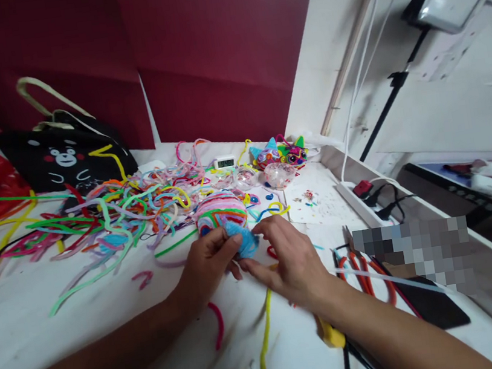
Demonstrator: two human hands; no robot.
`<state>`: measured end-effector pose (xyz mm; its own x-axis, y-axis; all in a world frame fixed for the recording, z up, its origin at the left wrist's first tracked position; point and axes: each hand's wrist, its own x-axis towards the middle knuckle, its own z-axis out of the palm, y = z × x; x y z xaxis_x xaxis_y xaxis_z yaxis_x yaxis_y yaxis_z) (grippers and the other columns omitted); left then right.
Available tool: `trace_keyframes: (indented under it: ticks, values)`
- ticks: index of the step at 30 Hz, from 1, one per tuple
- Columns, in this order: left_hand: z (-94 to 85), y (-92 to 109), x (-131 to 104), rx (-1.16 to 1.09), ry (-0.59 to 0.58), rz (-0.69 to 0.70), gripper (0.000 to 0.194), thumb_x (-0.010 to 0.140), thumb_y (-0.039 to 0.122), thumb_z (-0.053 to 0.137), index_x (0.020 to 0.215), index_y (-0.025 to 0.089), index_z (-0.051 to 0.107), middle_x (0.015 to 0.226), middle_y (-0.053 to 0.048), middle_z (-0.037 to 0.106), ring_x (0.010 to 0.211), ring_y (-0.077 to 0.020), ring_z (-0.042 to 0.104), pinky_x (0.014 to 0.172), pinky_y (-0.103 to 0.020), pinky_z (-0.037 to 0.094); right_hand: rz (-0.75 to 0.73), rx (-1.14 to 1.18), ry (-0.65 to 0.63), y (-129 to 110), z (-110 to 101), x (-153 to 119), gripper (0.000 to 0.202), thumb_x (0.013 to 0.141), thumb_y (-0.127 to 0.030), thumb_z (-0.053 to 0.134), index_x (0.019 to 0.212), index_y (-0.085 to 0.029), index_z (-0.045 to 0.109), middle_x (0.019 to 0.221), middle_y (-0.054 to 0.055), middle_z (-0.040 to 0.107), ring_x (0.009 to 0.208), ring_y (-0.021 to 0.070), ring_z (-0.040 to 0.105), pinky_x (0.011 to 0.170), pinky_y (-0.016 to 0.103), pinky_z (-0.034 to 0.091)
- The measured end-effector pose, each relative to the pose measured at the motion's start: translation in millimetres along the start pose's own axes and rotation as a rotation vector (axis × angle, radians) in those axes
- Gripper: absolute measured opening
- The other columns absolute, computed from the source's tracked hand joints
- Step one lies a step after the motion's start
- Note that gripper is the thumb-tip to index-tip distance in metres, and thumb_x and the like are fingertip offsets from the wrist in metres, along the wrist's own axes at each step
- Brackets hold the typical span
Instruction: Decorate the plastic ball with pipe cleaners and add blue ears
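Observation:
Between my two hands is a coiled light blue pipe cleaner piece (246, 244). My left hand (212, 253) pinches its left side with thumb and fingers. On its right edge, the fingertips and thumb of my right hand (286, 258) close round it. Just behind it lies a rounded, striped pipe cleaner craft (220, 203) in pink, white, green and red, partly covered by my fingers. A yellow pipe cleaner (267, 334) and a short pink piece (218, 326) rest on the white table (167, 342) below my hands.
Many loose pipe cleaners (139, 208) are heaped at the left, before a black bag (63, 155). Two finished colourful animal faces (267, 156), a small clock (225, 163) and a clear bowl (280, 175) stand behind. Orange-handled scissors (363, 272) and a dark flat device (441, 303) lie right.

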<state>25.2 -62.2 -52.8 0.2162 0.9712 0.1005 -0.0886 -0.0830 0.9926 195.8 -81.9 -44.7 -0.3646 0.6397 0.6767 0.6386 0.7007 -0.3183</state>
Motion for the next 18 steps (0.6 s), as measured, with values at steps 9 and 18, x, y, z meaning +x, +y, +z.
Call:
trace_keyframes:
  ticks: [9, 18]
  values:
    - [-0.2, -2.3, -0.1, 0.009, -0.05, 0.001, 0.028, 0.078, 0.039, 0.068, 0.068, 0.016, 0.055, 0.056, 0.005, 0.059, 0.046, -0.0097, 0.058, 0.043, -0.021, 0.053, -0.154, -0.259, -0.017, 0.0, -1.5, -0.7, 0.016, 0.094, -0.027, 0.048, 0.094, -0.016, 0.058, 0.071, 0.007, 0.06, 0.068, 0.0198, 0.053, 0.063, 0.033, 0.042]
    - [0.0, -2.3, 0.3, 0.035, -0.094, 0.002, 0.03, 0.08, 0.04, 0.065, 0.07, 0.014, 0.054, 0.053, 0.002, 0.062, 0.047, -0.0109, 0.06, 0.044, -0.02, 0.052, -0.265, -0.277, 0.042, 0.3, -1.2, 0.3, 0.014, 0.094, -0.016, 0.046, 0.086, -0.016, 0.058, 0.08, 0.008, 0.061, 0.069, 0.0183, 0.052, 0.059, 0.031, 0.041]
